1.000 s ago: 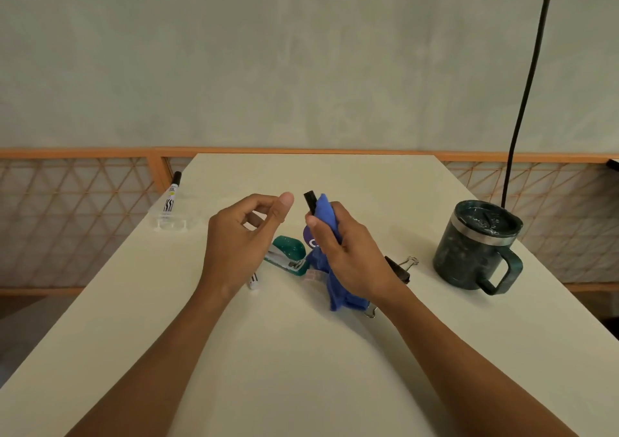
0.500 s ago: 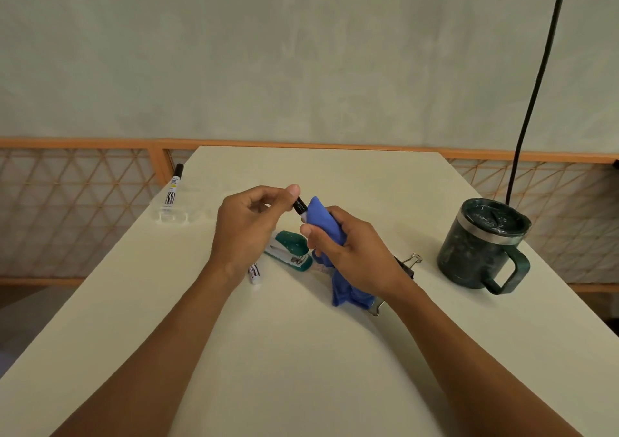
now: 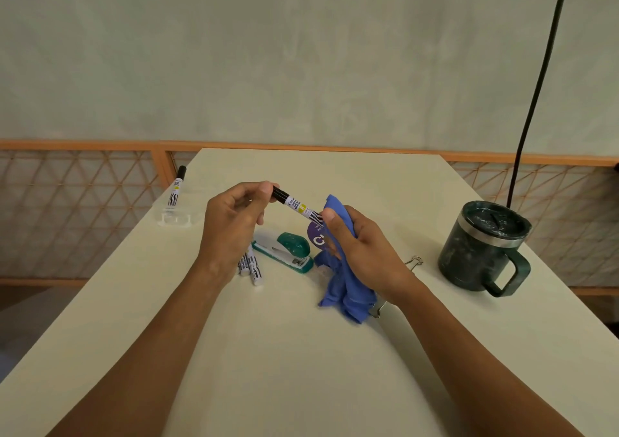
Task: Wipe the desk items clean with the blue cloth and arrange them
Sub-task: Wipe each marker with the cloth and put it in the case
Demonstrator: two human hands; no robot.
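Left hand [image 3: 234,225] pinches the black cap end of a marker [image 3: 295,204], held above the table [image 3: 301,369]. Right hand [image 3: 363,252] grips the blue cloth [image 3: 345,289], bunched around the marker's other end. Stapler [image 3: 284,252] lies beneath; mug [image 3: 482,245] stands well to the right.

Hands [image 3: 234,222] hold marker [image 3: 296,206]; blue cloth [image 3: 345,289] wraps it.
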